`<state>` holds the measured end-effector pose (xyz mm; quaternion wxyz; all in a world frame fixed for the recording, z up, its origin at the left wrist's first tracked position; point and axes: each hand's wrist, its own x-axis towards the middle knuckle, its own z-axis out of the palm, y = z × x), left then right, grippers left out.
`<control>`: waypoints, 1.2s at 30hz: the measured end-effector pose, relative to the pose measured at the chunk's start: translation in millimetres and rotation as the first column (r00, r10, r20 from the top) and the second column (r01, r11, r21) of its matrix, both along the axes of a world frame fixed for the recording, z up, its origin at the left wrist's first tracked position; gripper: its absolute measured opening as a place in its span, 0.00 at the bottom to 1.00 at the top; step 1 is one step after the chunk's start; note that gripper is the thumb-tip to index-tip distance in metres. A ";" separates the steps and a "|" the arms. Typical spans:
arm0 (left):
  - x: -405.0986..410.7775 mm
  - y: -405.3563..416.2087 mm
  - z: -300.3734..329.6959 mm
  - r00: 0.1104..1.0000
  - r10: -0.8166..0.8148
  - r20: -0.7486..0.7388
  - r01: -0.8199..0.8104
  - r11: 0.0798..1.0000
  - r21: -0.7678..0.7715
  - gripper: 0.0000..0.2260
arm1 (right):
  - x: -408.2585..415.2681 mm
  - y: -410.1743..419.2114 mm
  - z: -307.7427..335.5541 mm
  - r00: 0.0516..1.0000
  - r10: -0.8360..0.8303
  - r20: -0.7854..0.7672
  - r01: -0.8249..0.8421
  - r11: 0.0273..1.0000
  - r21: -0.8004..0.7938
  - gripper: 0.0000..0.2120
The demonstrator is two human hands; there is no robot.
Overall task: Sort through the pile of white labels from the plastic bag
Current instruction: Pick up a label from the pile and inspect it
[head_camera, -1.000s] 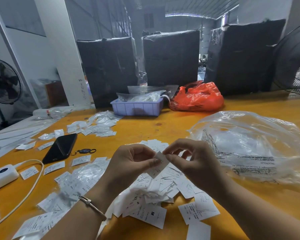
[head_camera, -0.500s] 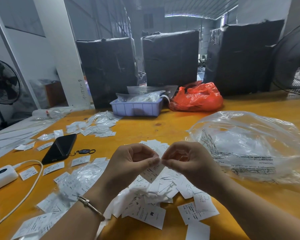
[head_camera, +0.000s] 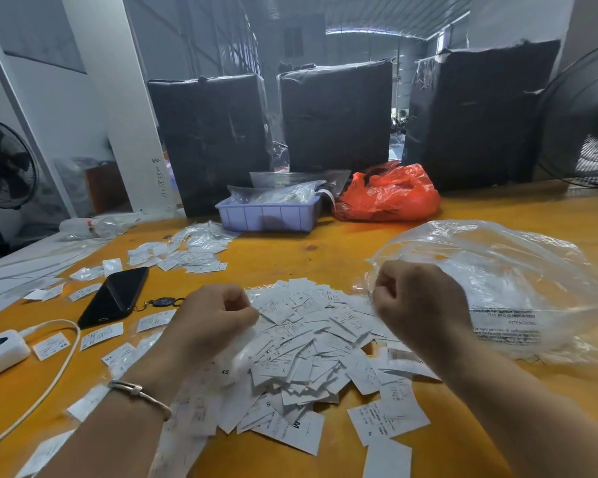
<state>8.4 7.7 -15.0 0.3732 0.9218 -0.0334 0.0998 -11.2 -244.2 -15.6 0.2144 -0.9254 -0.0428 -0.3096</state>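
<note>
A loose pile of white labels [head_camera: 311, 350] printed with sizes such as XS, S, M and XL lies on the orange table [head_camera: 290, 250] in front of me. My left hand [head_camera: 214, 319] is a closed fist over the pile's left side. A blurred, translucent whitish piece [head_camera: 242, 353] hangs from it. My right hand [head_camera: 418, 298] is a closed fist over the pile's right edge, and I see nothing in it. The hands are well apart. The big clear plastic bag [head_camera: 504, 284] lies crumpled just right of the right hand.
Other labels [head_camera: 183, 253] are scattered at the back left. A black phone [head_camera: 114, 294] with a key fob, and a white power bank [head_camera: 0, 350] with its cable, lie at the left. A lilac tray [head_camera: 266, 215] and a red bag [head_camera: 387, 194] stand at the back.
The hands were pinched together on one label above the pile. They have now pulled apart sideways into fists, and the left hand is blurred with motion.
</note>
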 end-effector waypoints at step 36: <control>1.5 -17.0 -26.6 0.937 -0.346 0.046 0.333 0.925 0.183 0.04 | 31.6 -51.2 -17.0 0.828 -0.440 -0.347 0.362 0.893 -0.268 0.11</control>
